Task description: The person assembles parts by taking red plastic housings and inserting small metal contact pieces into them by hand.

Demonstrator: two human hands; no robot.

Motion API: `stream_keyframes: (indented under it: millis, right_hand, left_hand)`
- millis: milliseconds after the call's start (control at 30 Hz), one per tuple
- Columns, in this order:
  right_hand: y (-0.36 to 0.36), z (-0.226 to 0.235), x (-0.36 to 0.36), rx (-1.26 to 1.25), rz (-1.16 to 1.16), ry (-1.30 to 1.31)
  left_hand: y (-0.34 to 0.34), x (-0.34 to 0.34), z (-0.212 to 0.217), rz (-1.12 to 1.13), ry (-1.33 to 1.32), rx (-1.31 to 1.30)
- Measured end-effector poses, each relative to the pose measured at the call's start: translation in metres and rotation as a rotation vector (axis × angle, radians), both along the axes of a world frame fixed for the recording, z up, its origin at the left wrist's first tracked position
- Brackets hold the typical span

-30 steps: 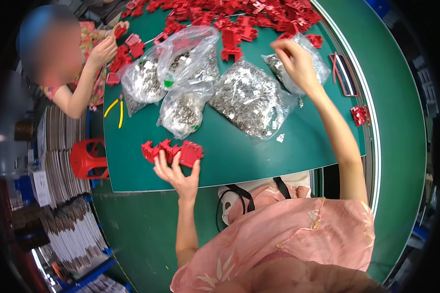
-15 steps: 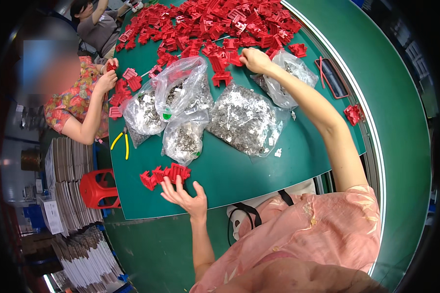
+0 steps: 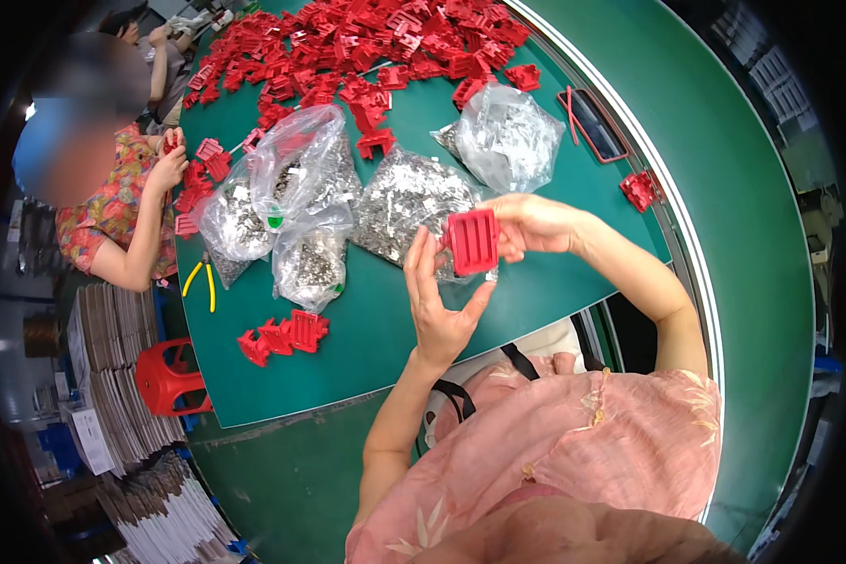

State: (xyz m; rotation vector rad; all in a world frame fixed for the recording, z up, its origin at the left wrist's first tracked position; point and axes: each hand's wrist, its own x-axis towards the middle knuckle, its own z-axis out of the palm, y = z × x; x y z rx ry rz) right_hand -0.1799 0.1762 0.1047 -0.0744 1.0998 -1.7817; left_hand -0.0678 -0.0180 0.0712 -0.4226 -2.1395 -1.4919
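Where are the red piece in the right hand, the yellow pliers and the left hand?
Red piece (image 3: 474,242), head view: its ribbed face.
Yellow pliers (image 3: 211,283), head view: the right handle.
Left hand (image 3: 441,326), head view: its middle.

No word, number or sign is legible to you here. On your left, the white rectangular panel (image 3: 91,440) beside the tall stack of flat brown-grey cardboard (image 3: 113,371) seems to carry faint marks, too small for you to make out. On the clear plastic bag of small silvery metal parts (image 3: 296,169), you can see a small round green spot (image 3: 274,222), but you cannot tell whether anything is printed on it. Toward the right rim, the pale stacked shapes in the dark background (image 3: 769,75) are too blurred for you to read.
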Motion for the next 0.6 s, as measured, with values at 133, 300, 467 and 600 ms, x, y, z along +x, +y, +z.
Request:
stream_keyframes:
  millis: [133, 300, 467, 600]
  right_hand:
    - [0.009, -0.03, 0.049, -0.06, -0.166, -0.139]
    - [0.013, -0.047, 0.103, -0.045, -0.265, -0.294]
    - [0.048, -0.057, 0.069, 0.773, -0.391, 0.962]
    - [0.053, -0.063, 0.024, 0.942, -0.6, 1.211]
  left_hand:
    - [0.011, 0.015, 0.005, -0.013, -0.103, -0.041]
    - [0.014, 0.04, -0.035, -0.113, -0.306, 0.163]
    - [0.009, 0.049, -0.048, -0.073, -0.371, 0.027]
    - [0.016, 0.049, -0.054, -0.011, -0.267, -0.135]
